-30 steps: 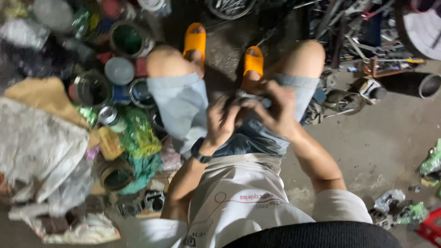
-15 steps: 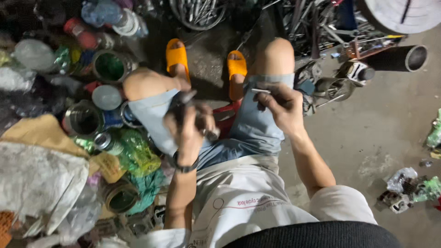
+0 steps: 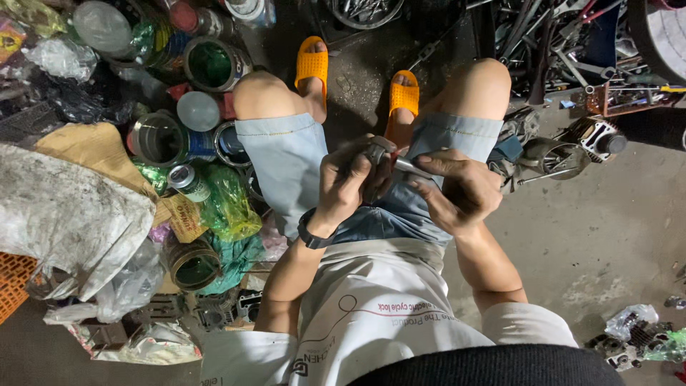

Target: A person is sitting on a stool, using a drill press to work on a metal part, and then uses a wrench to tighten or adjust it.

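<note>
Far left on the floor lies a grey sack (image 3: 68,214), and past it a cluster of paint cans (image 3: 161,139) with a green bag (image 3: 229,204) just beside them.

Over the lap, the left hand (image 3: 350,182) is wrapped shut around a small metal part (image 3: 376,151), its fingers curled over the top so most of the piece is hidden. A black wristband (image 3: 309,232) sits on that wrist. The part is held above the denim shorts (image 3: 286,168), between the knees and clear of the floor.

From it a thin metal rod (image 3: 409,166) runs to the right hand (image 3: 461,189), which pinches the rod's near end between thumb and fingertips, the other fingers folded in.

By its look the part is stiff, dense steel, probably a little oily, so it may slip: a full-palm grip round its body suits it, and the rod is best taken close to the part, where it would wobble least.

Right of the knee lie engine pieces (image 3: 572,146) on the concrete.
</note>
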